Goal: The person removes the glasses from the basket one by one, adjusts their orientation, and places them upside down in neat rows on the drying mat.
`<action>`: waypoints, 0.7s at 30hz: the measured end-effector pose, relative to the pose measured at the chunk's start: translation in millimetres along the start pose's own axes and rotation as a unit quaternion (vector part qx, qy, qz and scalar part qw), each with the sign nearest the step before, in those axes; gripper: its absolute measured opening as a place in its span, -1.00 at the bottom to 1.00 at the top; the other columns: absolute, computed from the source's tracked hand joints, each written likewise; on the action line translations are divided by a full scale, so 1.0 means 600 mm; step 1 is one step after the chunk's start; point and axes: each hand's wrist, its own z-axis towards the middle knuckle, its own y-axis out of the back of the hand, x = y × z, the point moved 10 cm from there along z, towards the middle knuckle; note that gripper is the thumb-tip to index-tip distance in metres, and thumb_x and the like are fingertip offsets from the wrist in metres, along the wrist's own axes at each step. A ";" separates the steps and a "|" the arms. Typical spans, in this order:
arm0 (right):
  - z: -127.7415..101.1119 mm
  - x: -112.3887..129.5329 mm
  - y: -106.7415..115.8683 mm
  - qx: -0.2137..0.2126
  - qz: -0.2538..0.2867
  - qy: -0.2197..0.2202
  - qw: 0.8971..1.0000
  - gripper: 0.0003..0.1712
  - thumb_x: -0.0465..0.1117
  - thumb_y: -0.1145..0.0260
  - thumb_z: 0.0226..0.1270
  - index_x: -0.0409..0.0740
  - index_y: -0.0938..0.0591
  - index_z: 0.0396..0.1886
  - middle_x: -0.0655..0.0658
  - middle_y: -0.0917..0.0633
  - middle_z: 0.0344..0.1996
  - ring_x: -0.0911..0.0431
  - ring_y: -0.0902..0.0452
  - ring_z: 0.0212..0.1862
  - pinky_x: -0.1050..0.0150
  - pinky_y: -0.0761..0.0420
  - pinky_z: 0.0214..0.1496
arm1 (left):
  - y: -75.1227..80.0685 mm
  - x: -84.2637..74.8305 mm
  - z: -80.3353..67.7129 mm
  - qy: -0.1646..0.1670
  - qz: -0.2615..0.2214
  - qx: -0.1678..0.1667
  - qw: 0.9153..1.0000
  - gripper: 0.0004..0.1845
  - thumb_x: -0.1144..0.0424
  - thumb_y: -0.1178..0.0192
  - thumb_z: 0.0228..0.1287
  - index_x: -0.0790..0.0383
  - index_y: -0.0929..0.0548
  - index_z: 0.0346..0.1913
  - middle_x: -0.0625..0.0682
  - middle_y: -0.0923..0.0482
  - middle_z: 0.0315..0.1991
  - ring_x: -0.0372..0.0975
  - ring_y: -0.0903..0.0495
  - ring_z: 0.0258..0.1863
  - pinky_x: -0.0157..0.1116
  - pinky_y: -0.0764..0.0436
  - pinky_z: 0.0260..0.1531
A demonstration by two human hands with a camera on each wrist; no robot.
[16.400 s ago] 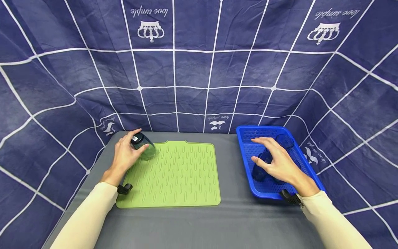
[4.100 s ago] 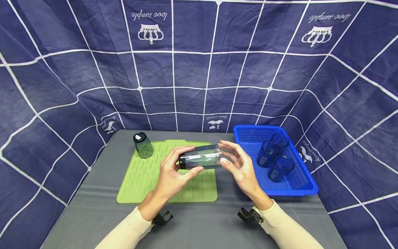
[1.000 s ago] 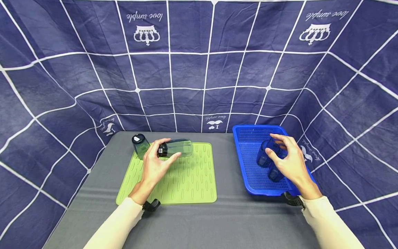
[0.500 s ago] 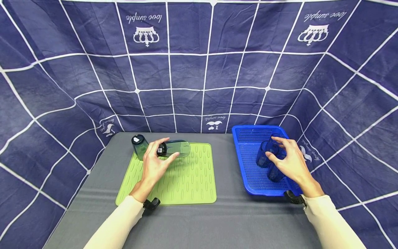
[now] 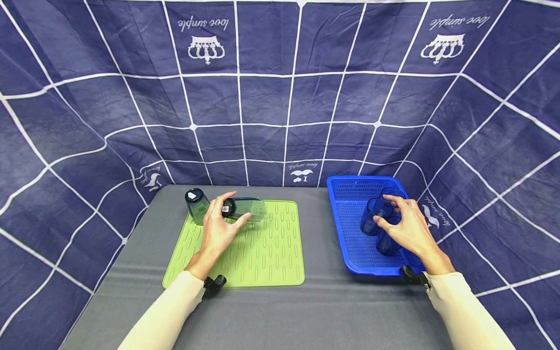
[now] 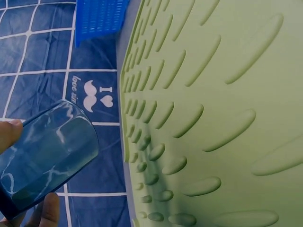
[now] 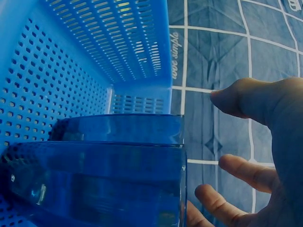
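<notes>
cup (image 5: 245, 209) tipped sideways over the green mat (image 5: 262, 253), pinched near its base by the left hand (image 5: 217, 232), looks light, rigid, slick; right hand (image 5: 409, 228) hovers loosely spread at the basket (image 5: 350, 194) cups (image 5: 374, 216), gripping nothing.

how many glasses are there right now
5: one upside down at the green mat's far-left corner, one sideways in the left hand, three in the blue basket under the right hand, partly hidden.
</notes>
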 end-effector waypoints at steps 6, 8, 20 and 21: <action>0.002 -0.007 -0.005 0.010 -0.008 -0.012 1.000 -0.09 0.05 -0.70 0.38 -0.13 -0.61 0.65 -0.49 -0.76 0.27 -0.39 -0.74 0.25 -0.46 -0.63 0.17 | -0.005 0.006 0.007 0.005 0.002 0.002 1.000 -0.10 0.16 -0.84 0.15 0.06 -0.65 0.55 0.25 -0.73 0.40 0.25 -0.71 0.44 0.27 -0.65 0.44; 0.003 -0.009 -0.006 0.012 -0.009 -0.013 1.000 -0.08 0.05 -0.70 0.38 -0.13 -0.60 0.65 -0.51 -0.74 0.27 -0.39 -0.75 0.24 -0.47 -0.63 0.16 | -0.007 0.007 0.009 0.005 0.003 0.002 1.000 -0.10 0.16 -0.84 0.15 0.10 -0.63 0.55 0.25 -0.73 0.41 0.26 -0.71 0.45 0.28 -0.64 0.44; 0.005 -0.013 -0.014 0.040 -0.012 -0.013 0.999 -0.06 0.08 -0.70 0.40 -0.14 -0.57 0.67 -0.61 -0.64 0.30 -0.49 -0.81 0.18 -0.50 -0.72 0.19 | -0.019 0.021 0.021 0.011 0.022 0.008 1.000 -0.07 0.18 -0.85 0.14 0.19 -0.58 0.53 0.28 -0.74 0.38 0.27 -0.71 0.45 0.26 -0.64 0.47; 0.006 -0.013 -0.015 0.042 -0.013 -0.012 0.999 -0.05 0.08 -0.70 0.40 -0.15 -0.57 0.66 -0.62 -0.64 0.30 -0.49 -0.81 0.18 -0.50 -0.73 0.19 | -0.020 0.022 0.021 0.012 0.023 0.009 1.000 -0.07 0.19 -0.85 0.14 0.19 -0.57 0.52 0.28 -0.74 0.38 0.27 -0.71 0.45 0.26 -0.63 0.47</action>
